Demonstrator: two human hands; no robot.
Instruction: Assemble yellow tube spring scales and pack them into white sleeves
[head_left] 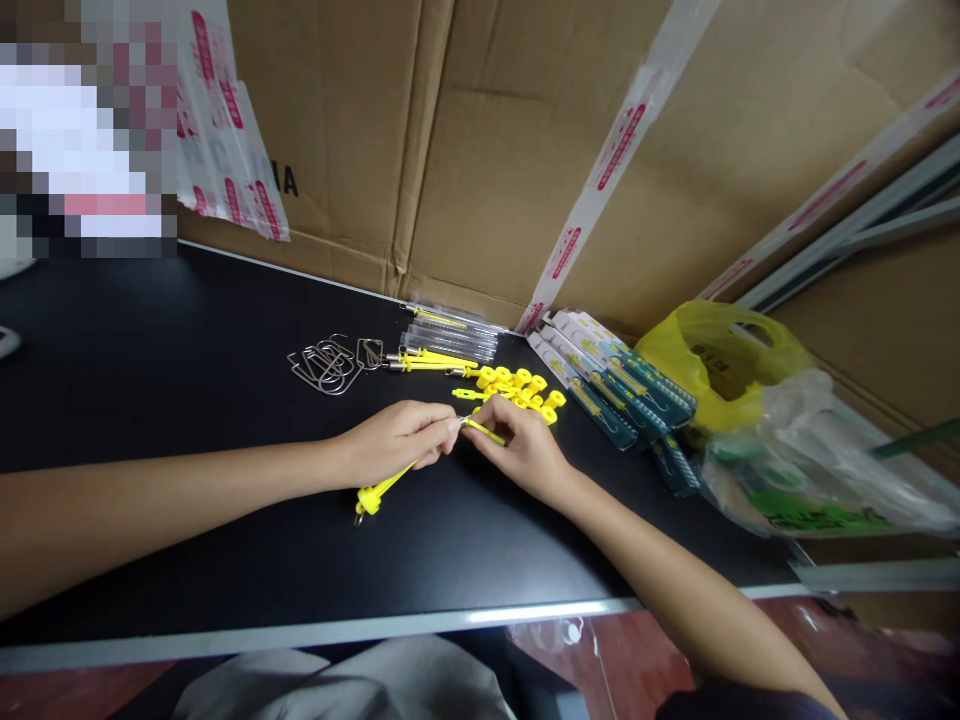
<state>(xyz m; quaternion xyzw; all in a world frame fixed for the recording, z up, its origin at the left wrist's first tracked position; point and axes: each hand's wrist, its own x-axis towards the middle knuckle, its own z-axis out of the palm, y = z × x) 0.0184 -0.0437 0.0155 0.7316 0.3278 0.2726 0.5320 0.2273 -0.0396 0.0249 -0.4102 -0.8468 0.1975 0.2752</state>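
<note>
Lying near hands [521, 440]: yellow caps [523, 378], metal hooks [328, 368], boxes [600, 375].

From my end I count two hands, one left hand [412, 437] and one right hand [525, 448], over one bench [247, 575]. I get roughly ten yellow rings [523, 377], at least four printed boxes [600, 375], one yellow bag [660, 345] and one clear bag [810, 450]. The wire hooks [326, 366] are several, too tangled for me to number; the clear tubes [450, 345] overlap, so I can only say more than one. I see at least two yellow rods [439, 358] with metal ends.
</note>
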